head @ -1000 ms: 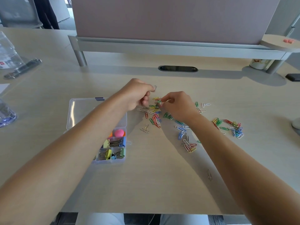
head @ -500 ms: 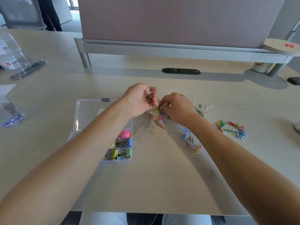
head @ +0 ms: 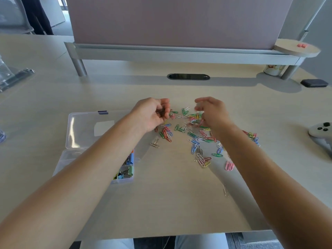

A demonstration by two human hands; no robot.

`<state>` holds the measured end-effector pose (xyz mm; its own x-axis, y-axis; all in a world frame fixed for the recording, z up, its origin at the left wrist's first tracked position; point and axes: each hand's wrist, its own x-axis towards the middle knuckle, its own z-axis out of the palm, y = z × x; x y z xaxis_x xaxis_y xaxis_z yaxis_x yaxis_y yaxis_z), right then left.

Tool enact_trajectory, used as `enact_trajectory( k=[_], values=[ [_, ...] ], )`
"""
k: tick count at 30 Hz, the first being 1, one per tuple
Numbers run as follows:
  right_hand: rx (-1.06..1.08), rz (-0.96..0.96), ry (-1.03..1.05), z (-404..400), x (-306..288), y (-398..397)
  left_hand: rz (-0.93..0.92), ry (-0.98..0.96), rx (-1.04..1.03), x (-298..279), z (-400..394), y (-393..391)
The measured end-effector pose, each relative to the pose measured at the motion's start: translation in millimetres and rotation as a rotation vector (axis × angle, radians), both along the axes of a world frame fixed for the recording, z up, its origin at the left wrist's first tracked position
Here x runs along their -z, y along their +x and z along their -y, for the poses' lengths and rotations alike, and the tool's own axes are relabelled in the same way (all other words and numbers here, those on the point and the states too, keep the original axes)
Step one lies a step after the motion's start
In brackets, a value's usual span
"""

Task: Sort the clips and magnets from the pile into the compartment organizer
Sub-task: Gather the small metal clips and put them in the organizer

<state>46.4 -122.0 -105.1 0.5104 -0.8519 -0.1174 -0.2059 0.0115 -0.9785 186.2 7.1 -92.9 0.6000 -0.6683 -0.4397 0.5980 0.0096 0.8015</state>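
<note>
Our left hand (head: 152, 114) curls in a grip on a few paper clips; our right hand (head: 211, 112), blurred, has an unclear grip. Between them the clip pile (head: 190, 126) litters the bench (head: 170, 203). The organizer (head: 86, 133) sits left, lid open.

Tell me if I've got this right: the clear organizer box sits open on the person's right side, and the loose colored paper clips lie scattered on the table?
Not quite. The head view shows the organizer box on the person's left, under the left forearm. It is open, and the paper clips do lie scattered on the table.
</note>
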Motion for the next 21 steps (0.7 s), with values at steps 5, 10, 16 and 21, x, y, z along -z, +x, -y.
enact_trajectory(
  k=[5,10,16,21],
  values=[
    [0.127,0.704,0.997,32.4,-14.1,-52.6,0.139,0.050,0.089,-1.1,31.1,-25.1],
    [0.232,0.891,1.191,30.6,-16.6,-66.7,0.504,0.189,0.084,3.9,60.9,-35.6],
    [0.187,0.786,1.074,30.2,-17.8,-73.8,1.337,0.477,0.223,17.8,82.7,-39.7],
    [0.136,0.655,0.922,35.2,-11.0,-91.2,1.502,0.641,0.244,24.6,109.2,-49.5]
  ],
)
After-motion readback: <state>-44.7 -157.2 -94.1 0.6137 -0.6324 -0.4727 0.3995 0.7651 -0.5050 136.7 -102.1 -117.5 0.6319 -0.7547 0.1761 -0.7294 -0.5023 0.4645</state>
